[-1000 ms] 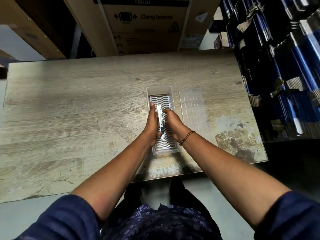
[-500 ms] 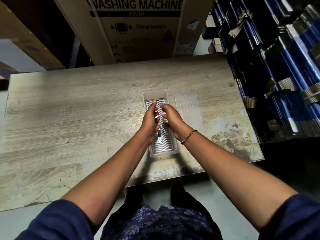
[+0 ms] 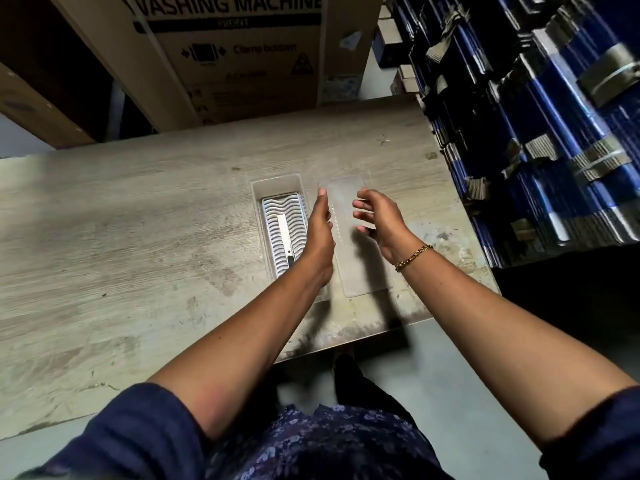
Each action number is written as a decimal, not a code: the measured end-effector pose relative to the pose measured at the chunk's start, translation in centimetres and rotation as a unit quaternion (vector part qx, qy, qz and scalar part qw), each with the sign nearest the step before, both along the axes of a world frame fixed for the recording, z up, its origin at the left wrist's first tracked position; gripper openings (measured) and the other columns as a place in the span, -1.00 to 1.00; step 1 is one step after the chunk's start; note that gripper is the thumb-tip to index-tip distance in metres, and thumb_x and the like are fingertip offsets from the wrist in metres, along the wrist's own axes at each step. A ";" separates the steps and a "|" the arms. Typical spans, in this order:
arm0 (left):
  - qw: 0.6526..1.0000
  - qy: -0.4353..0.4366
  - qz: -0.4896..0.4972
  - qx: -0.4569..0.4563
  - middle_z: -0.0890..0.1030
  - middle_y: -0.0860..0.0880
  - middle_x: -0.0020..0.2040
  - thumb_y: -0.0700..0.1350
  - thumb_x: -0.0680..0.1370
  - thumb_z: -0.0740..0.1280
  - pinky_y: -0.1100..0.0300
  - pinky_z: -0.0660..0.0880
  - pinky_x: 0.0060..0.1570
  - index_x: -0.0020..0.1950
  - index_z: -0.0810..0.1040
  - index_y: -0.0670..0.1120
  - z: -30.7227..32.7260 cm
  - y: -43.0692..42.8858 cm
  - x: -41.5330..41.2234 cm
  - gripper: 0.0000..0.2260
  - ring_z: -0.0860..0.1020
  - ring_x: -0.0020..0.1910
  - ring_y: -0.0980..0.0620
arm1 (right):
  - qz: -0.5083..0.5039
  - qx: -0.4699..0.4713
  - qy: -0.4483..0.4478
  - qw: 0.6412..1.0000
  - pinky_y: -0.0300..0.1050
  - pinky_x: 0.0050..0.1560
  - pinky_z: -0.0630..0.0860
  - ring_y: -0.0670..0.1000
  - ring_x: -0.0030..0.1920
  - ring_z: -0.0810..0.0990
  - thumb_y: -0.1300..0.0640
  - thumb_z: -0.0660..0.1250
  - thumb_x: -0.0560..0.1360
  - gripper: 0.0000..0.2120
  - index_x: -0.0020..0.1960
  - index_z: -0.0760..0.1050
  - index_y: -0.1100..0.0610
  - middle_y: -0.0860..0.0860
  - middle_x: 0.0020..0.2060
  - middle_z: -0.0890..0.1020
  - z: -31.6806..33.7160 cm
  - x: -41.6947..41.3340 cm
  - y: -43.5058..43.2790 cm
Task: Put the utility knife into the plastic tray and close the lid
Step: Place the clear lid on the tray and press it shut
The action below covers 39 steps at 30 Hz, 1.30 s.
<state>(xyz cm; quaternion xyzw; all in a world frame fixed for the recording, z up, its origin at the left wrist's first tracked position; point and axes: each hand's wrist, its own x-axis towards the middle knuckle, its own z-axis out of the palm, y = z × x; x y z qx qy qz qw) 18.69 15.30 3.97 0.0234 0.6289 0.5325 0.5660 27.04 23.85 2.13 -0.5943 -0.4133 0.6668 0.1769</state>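
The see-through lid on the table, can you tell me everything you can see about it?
The clear, long rectangular plastic lid has rounded corners and faint lines on it. It lies flat on the worn wooden table, just right of the clear plastic tray holding the silver utility knife, so it is not on yet. The left hand sits at its left edge and the right hand is above it, fingers open; whether either touches it is unclear.

Worn wood-grain table (image 3: 138,237): plastic tray (image 3: 258,199) at centre; clear lid (image 3: 360,271) flat just beside, at 3 o'clock.
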 end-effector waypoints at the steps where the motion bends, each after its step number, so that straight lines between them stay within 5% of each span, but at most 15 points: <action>1: 1.000 -0.013 -0.002 -0.002 0.31 0.02 0.58 0.29 0.64 0.08 -0.02 0.09 0.57 0.58 0.31 -0.03 -0.4 0.2 0.5 -0.39 0.25 0.56 0.09 | -0.004 -0.006 -0.010 1.000 -0.08 -0.07 0.43 0.00 -0.01 0.56 -0.03 0.25 0.58 -0.86 0.04 0.53 -0.02 -0.02 0.02 0.62 -0.4 0.8 0.2; 8: 0.997 -0.072 -0.012 -0.022 0.11 0.01 0.65 0.45 0.56 0.01 -0.12 -0.04 0.58 0.65 0.10 0.04 -2.8 0.4 2.8 -0.23 0.07 0.63 -0.01 | 0.027 -0.011 -0.106 0.994 -0.13 -0.21 0.34 -0.01 -0.09 0.53 -0.10 0.26 0.55 -0.78 0.07 0.51 0.01 -0.03 -0.09 0.57 -3.3 4.6 0.3; 12: 0.993 -0.103 -0.024 -0.045 0.23 0.00 0.62 0.72 0.09 0.19 -0.23 0.09 0.53 0.56 0.29 0.21 -11.5 1.4 3.2 0.12 0.23 0.58 -0.06 | 0.065 0.010 -0.156 0.986 -0.13 -0.28 0.31 -0.07 -0.28 0.40 -0.15 0.26 0.42 -0.77 -0.09 0.47 0.00 -0.10 -0.24 0.47 -5.2 5.6 0.2; 14: 0.994 -0.086 -0.040 -0.060 0.27 0.00 0.61 0.74 0.03 0.19 -0.23 0.10 0.52 0.55 0.30 0.23 -13.0 1.7 3.0 0.16 0.25 0.57 -0.06 | 0.088 0.030 -0.173 0.980 -0.06 -0.19 0.37 -0.05 -0.27 0.40 -0.11 0.27 0.45 -0.81 -0.15 0.47 0.01 -0.07 -0.25 0.47 -5.2 5.5 -0.1; 17: 0.993 -0.076 -0.061 -0.064 0.15 -0.04 0.65 0.65 0.31 0.06 -0.22 0.03 0.55 0.62 0.17 0.17 -5.0 0.5 3.0 -0.03 0.15 0.61 -0.08 | 0.104 0.048 -0.197 0.974 0.09 0.15 0.50 0.13 -0.02 0.56 0.01 0.31 0.55 -0.70 0.09 0.60 0.24 0.14 0.00 0.65 -5.8 5.7 -0.2; 20: 0.995 -0.047 -0.067 -0.058 0.04 -0.06 0.66 0.41 0.60 -0.07 -0.18 -0.06 0.54 0.65 0.04 0.10 -4.2 0.2 3.3 -0.32 0.02 0.64 -0.10 | 0.099 0.043 -0.205 0.973 0.08 0.24 0.50 0.17 0.18 0.60 0.04 0.34 0.54 -0.65 0.18 0.57 0.28 0.16 0.16 0.66 -6.1 5.8 -0.3; 25: 0.995 -0.029 -0.072 -0.066 0.11 -0.04 0.65 0.40 0.60 -0.06 -0.14 -0.01 0.55 0.64 0.09 0.09 -6.0 0.3 3.4 -0.32 0.09 0.62 -0.08 | 0.113 0.060 -0.226 0.966 0.09 0.17 0.54 0.23 0.17 0.62 0.06 0.35 0.54 -0.65 0.16 0.55 0.31 0.24 0.16 0.64 -6.3 5.8 -0.5; 33: 0.991 -0.022 -0.079 -0.102 0.06 -0.06 0.66 0.57 0.33 0.07 -0.22 0.04 0.50 0.65 0.07 0.12 -6.1 0.5 4.3 -0.03 0.10 0.62 -0.12 | 0.123 0.056 -0.235 0.962 0.10 0.25 0.52 0.19 0.18 0.58 0.04 0.35 0.50 -0.69 0.14 0.56 0.23 0.18 0.22 0.58 -6.9 6.0 -0.1; 39: 0.995 -0.019 -0.057 -0.078 0.12 -0.07 0.65 0.36 0.60 0.09 -0.13 0.08 0.52 0.64 0.14 0.01 -5.9 1.1 4.0 -0.30 0.13 0.61 -0.11 | 0.077 0.063 -0.215 0.972 0.24 0.32 0.46 0.33 0.30 0.52 0.17 0.34 0.53 -0.57 0.27 0.46 0.44 0.35 0.28 0.55 -6.2 6.3 0.6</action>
